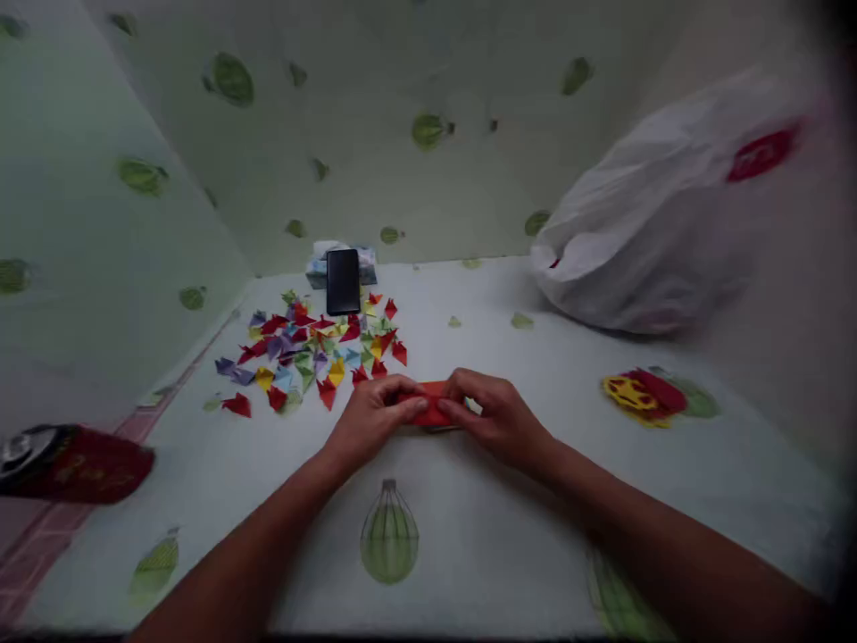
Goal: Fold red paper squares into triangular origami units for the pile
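Observation:
A small red sheet of folding paper [434,389] lies between my two hands at the middle of the table. My left hand [383,407] pinches its left side between thumb and fingers. From the other side, my right hand [487,411] grips the right part, thumb on top. Both thumbs nearly meet on the paper. Beneath it a thin edge of something shows, mostly hidden by the hands. Many small folded paper pieces [327,393] in red, yellow, purple, green and blue are scattered beyond my left hand.
A black phone [344,282] leans on a tissue box [317,273] at the back. To the left is a red can [94,466]. On the right are a white plastic bag [622,241] and yellow and red cut-out shapes [633,393]. Balloon-patterned covering [469,536] spans table and walls.

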`<action>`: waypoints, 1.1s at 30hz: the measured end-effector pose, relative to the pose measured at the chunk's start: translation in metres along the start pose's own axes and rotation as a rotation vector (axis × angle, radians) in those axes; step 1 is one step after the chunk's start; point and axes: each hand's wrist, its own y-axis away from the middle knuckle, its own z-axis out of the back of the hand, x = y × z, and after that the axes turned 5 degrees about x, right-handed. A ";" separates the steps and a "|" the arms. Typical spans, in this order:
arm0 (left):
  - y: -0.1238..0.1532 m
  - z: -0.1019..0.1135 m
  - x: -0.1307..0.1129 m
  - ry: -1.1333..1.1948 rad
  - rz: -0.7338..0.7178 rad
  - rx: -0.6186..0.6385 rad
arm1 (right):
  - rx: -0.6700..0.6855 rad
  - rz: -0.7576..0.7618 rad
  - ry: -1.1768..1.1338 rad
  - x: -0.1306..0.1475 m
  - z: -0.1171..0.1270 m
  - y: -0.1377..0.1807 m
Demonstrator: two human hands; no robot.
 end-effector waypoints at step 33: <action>0.009 -0.017 0.004 -0.101 -0.131 -0.102 | -0.079 -0.270 -0.456 0.003 -0.008 0.002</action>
